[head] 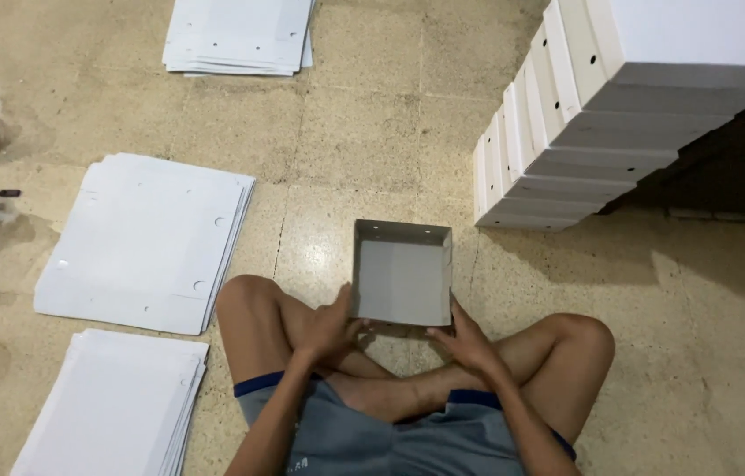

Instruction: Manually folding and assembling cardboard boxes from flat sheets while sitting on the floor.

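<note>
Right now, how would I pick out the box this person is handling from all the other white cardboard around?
Start at the person sitting cross-legged on the tiled floor. Directly before the crossed legs, an open box is held by the left hand and right hand. Unlike the flat sheet piles at left and the closed boxes stacked at right, it is folded up, showing its hollow inside.

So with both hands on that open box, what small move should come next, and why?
Probably press the near wall upright and lock it in. The box sits open on the floor, its far and side walls already standing, while the left hand and right hand grip the near edge, which seems unfinished. After that it looks ready for the stack of boxes.
</note>
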